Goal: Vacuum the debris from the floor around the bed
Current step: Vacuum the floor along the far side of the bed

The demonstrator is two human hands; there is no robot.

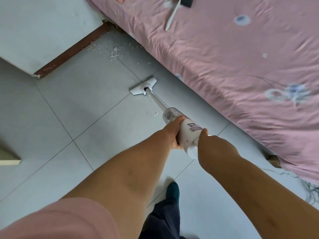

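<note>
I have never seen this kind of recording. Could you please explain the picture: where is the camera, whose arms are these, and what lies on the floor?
The camera is worn on a person's head and looks down, so both arms are that person's own. The left hand and the right hand grip a white stick vacuum. Its floor head rests on the tiled floor beside a bed covered in pink. White debris lies near the wall; a few bits lie beside the tube.

Brown baseboard [71,52], slim white tool [173,13], black block [187,1], tangled dark cables [312,192]
</note>
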